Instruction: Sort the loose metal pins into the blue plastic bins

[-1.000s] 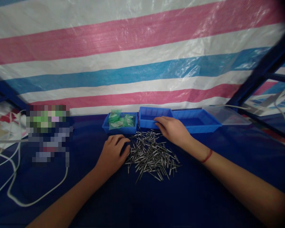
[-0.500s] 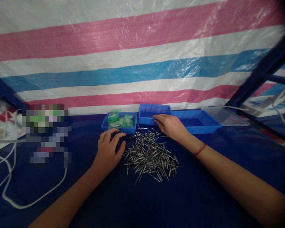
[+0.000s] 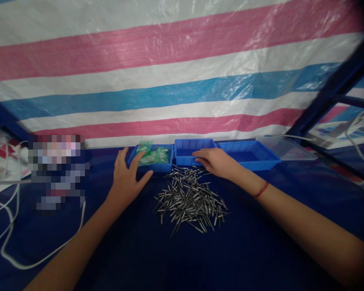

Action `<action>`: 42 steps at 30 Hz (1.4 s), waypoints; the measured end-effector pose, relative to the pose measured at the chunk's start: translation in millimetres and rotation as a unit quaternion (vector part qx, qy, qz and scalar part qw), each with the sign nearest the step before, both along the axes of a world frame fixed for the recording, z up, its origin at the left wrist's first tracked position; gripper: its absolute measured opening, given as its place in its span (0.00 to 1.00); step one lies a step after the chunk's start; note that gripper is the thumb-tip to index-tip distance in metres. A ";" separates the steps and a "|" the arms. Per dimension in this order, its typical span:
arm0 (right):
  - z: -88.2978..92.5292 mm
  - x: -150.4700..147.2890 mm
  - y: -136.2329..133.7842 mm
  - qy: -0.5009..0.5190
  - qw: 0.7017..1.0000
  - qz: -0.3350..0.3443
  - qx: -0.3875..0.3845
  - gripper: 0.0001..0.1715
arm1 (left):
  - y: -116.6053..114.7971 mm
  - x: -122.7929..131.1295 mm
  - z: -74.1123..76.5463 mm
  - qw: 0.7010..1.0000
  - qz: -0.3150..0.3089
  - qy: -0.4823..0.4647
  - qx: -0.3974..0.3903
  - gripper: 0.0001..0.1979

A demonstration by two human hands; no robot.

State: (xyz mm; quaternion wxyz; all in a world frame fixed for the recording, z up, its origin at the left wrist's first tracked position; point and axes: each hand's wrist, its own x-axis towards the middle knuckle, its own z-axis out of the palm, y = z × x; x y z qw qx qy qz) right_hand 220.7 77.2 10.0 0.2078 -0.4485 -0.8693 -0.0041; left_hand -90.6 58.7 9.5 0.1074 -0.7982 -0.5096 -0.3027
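Observation:
My left hand (image 3: 125,178) is open, fingers spread, at the left end of a blue bin (image 3: 159,167) holding green plastic bags (image 3: 153,155) of small metal parts. My right hand (image 3: 216,161) is closed over the front right edge of the middle blue bin (image 3: 185,160), thumb and fingers pinching its wall. In front of the bins lies a loose heap of slim silvery metal pins (image 3: 191,202) that look like blind rivets. Some of them reach up to the middle bin's front.
A longer blue bin (image 3: 261,164) stands at the right, partly behind my right hand. Beyond it lies a clear plastic sheet or lid (image 3: 294,151). White cables (image 3: 12,242) curl over the left side of the dark blue table. A striped tarp (image 3: 170,97) hangs behind.
My left hand has moved left and spread its fingers. The middle bin has come slightly nearer and lower, level with the left bin, with my right hand on its edge.

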 end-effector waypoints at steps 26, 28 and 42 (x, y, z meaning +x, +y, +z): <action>-0.7 3.9 -31.9 0.034 0.999 0.035 -0.017 0.16 | 8.2 -27.9 3.4 0.994 -0.073 0.036 -0.074 0.18; -2.0 2.9 -33.1 0.035 0.998 0.037 -0.019 0.16 | 6.0 -28.0 3.9 0.994 -0.073 0.038 -0.074 0.18; 1.5 50.5 -51.7 0.051 0.974 -0.206 0.078 0.37 | 9.2 -32.6 7.6 0.990 -0.093 0.008 -0.108 0.16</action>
